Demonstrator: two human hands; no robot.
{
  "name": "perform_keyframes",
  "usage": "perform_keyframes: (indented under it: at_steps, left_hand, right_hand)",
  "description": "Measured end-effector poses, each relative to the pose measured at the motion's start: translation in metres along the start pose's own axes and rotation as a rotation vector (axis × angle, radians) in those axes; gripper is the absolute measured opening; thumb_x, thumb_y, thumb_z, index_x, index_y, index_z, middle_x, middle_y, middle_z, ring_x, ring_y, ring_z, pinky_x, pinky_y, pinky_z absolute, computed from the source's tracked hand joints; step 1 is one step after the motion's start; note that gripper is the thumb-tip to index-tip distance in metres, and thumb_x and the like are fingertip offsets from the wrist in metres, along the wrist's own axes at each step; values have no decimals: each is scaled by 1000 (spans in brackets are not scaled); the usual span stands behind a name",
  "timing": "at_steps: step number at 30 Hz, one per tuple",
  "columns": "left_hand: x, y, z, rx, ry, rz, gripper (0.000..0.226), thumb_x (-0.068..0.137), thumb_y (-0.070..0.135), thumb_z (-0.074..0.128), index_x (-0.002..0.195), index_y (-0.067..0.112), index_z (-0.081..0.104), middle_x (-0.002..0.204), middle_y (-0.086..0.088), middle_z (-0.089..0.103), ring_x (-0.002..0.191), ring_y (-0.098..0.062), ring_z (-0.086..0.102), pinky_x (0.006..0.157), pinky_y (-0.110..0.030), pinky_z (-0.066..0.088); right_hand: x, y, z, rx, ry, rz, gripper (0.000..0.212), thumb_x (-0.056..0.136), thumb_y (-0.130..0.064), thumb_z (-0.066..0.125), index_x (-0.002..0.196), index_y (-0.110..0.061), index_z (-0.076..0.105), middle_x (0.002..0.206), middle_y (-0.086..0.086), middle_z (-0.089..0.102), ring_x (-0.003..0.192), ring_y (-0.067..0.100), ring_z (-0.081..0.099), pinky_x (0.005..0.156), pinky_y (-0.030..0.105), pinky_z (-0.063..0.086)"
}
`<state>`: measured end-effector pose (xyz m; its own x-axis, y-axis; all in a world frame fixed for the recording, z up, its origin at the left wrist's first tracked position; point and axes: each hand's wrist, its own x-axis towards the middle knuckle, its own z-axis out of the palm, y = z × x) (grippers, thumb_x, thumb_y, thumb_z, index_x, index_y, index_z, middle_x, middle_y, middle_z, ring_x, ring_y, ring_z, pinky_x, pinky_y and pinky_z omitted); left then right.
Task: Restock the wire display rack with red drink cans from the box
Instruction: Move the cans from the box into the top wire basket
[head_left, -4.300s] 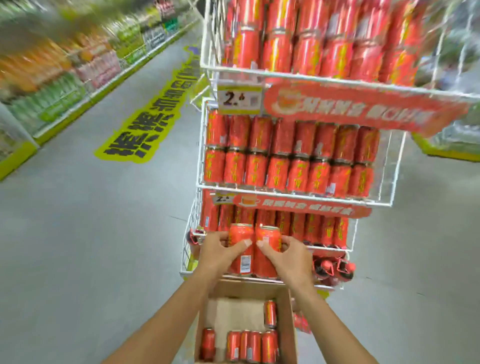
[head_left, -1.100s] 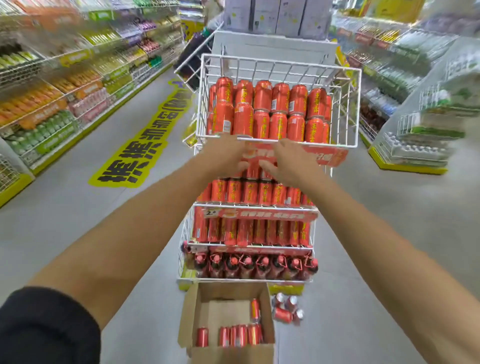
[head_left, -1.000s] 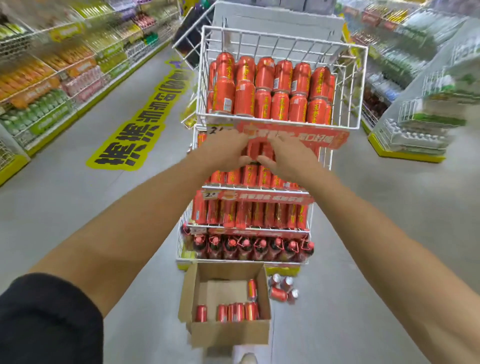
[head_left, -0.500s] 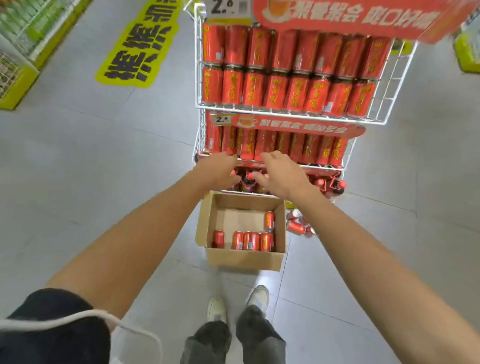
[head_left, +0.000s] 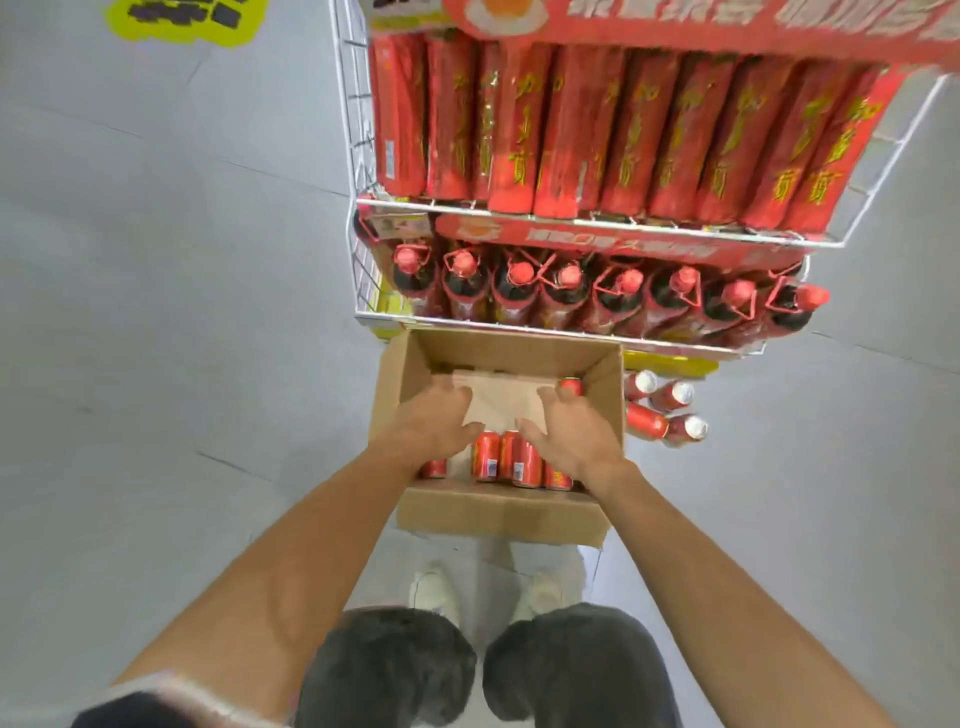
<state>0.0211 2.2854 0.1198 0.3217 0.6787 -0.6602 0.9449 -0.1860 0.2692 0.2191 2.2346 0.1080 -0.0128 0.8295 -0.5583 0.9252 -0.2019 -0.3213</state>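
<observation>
Over the open cardboard box (head_left: 498, 514), we are hovering our left hand (head_left: 436, 421) and right hand (head_left: 571, 436), fingers loosely spread, gripping nothing. Several red cans (head_left: 485, 460) are standing along its near wall, with the box sitting at the foot of the wire rack (head_left: 597, 221).

Both arms reach forward and down, elbows nearly straight. Left forearm (head_left: 291, 561) and right forearm (head_left: 727, 582) are bare and angle in toward the middle. Left hand (head_left: 436, 421): palm down, fingers loosely extended forward, thumb pointing inward. Right hand (head_left: 571, 431): palm down, fingers spread and slightly bent, thumb inward too. Thumb tips are near each other, not touching. Neither hand grips anything. Wrists roughly straight and level with each other. Dark sleeve (head_left: 135, 712) sits on the left upper arm. Person is bent over: knees (head_left: 389, 670) in dark trousers between the arms, pale shoes (head_left: 434, 592) side by side just ahead, toes forward.
</observation>
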Motion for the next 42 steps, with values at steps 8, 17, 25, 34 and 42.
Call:
perform_keyframes:
  at_steps: [8, 17, 25, 34, 42]
  left_hand:
    - [139, -75, 125, -29, -39, -102, 45, 99, 46, 53, 125, 10, 56, 125, -15, 64, 113, -34, 62, 92, -44, 54]
    - [240, -132, 217, -65, -24, -214, 40, 97, 40, 57, 122, 9, 58, 125, -16, 65, 114, -35, 62, 90, -41, 52]
    - [282, -145, 260, -212, -5, -336, 42, 94, 28, 68, 128, 8, 56, 129, -14, 60, 115, -30, 62, 91, -37, 55]
    - [294, -145, 269, -192, 5, -448, 60, 74, 28, 89, 121, 11, 58, 124, -11, 61, 117, -30, 60, 83, -34, 52]
    - [318, -154, 259, -323, 76, -483, 52, 59, 39, 94, 96, 15, 66, 107, -10, 67, 100, -30, 63, 85, -40, 59]
  right_hand:
    - [126, 65, 143, 19, -24, 60, 60, 102, -51, 50, 145, -9, 47, 140, 17, 54, 129, 36, 53, 99, 44, 48]
    - [223, 141, 219, 23, 69, 264, 47, 101, -44, 49, 126, -5, 57, 129, 21, 60, 116, 41, 59, 87, 43, 51]
    - [270, 174, 241, 63, 198, 389, 53, 100, -39, 56, 137, -2, 48, 134, 22, 48, 121, 42, 56, 97, 46, 49]
    - [290, 182, 260, 32, 317, 342, 51, 100, -42, 59, 126, 1, 53, 130, 25, 49, 118, 43, 53, 91, 46, 49]
    - [302, 180, 259, 44, 329, 331, 52, 92, -34, 74, 126, 0, 53, 130, 24, 50, 119, 43, 54, 95, 45, 47]
